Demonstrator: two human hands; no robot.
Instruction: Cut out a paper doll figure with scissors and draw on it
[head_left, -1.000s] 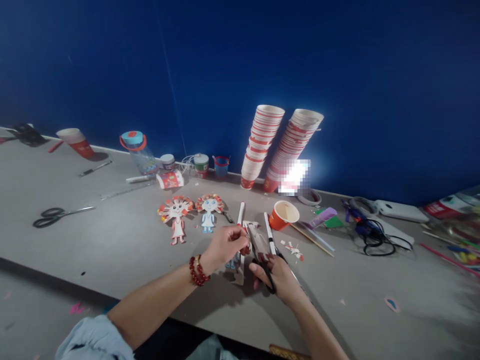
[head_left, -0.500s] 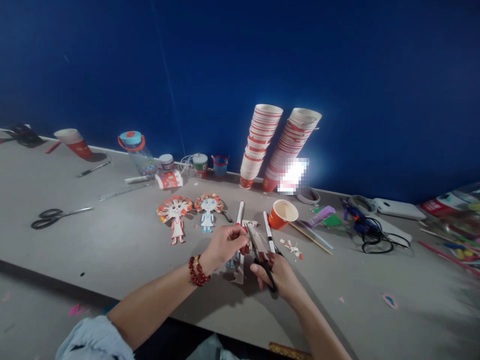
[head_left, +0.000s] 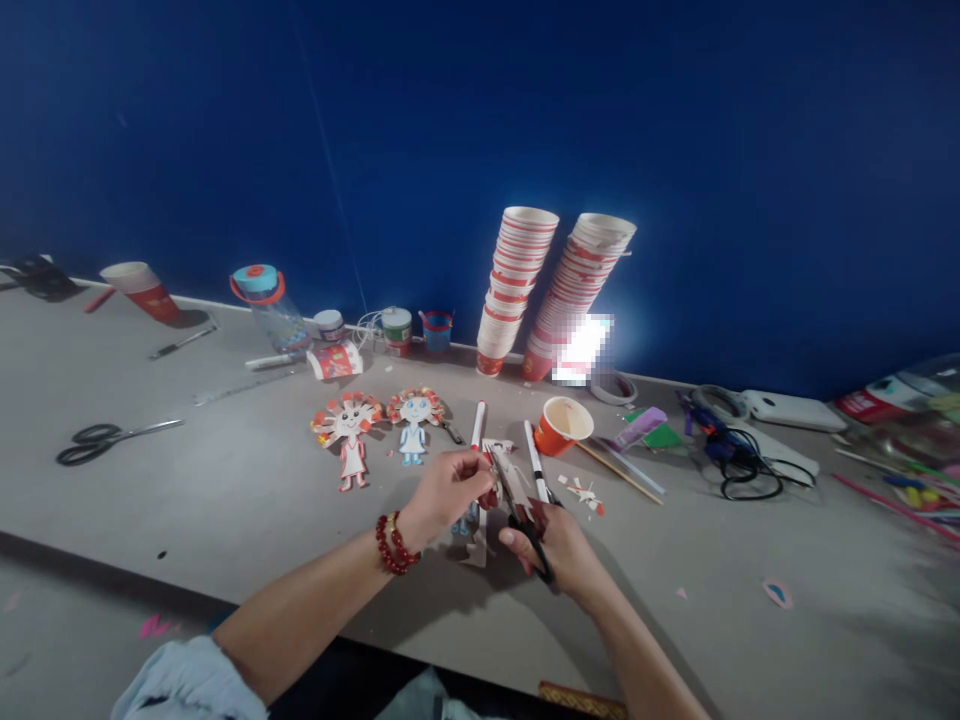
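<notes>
My left hand, with a red bead bracelet at the wrist, is closed in a pinch on a small piece of paper that its fingers mostly cover. In my right hand is a pair of scissors with black handles, its blades reaching up toward the left fingertips. Beneath the hands lie a paper scrap and a partly hidden blue-drawn figure. Two paper dolls lie to the left: a red-outlined doll and a blue-outlined doll, both with fringed heads.
An orange paper cup stands beyond my right hand, near a white marker and paper bits. Two tall cup stacks lean by the blue wall. Other scissors lie left; a black cable lies right.
The view has shifted slightly, so the things on the table appear a little further left. Both hands stay nearly in place, with only a slight shift at the scissors.
</notes>
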